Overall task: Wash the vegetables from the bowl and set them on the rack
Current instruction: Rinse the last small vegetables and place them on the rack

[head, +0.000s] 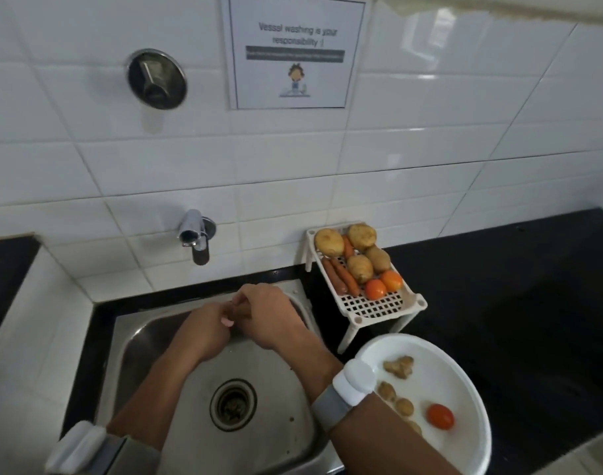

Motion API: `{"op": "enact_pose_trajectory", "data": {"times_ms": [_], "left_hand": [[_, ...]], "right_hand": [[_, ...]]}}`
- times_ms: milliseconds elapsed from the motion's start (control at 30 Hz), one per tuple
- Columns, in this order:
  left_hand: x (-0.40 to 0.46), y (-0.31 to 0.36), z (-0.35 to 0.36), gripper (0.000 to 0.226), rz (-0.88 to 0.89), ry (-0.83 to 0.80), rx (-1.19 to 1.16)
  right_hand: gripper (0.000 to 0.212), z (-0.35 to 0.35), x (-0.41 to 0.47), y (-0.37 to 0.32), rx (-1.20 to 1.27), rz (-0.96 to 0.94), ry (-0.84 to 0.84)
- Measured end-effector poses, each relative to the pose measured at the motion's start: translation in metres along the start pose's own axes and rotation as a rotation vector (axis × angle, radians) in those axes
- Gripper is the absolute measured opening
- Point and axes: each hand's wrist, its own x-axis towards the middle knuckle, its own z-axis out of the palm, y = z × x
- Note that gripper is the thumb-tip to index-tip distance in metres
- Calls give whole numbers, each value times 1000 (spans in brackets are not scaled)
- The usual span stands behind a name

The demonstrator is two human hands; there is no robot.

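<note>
Both my hands meet over the sink (149, 341) under the tap (194, 240): left hand (204, 329) and right hand (265, 315) curl around something small between them, can't tell what. The rack (379, 306) sits just right of the sink, nearer my right hand. The bowl (464, 378), with a tomato (440, 416) and ginger (399, 366) left, is on the counter (516, 303) by my right forearm.
</note>
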Motion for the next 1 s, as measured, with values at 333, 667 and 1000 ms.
{"op": "enact_pose_trajectory", "data": {"times_ms": [333, 667, 1000], "left_hand": [[4, 85, 28, 44, 135, 40, -93], [18, 172, 60, 60, 162, -51, -217], [16, 197, 80, 63, 163, -75, -126]], "right_hand": [[31, -46, -30, 75, 69, 140, 102], [30, -114, -53, 165, -3, 374, 221], [36, -107, -55, 184, 92, 262, 68]]}}
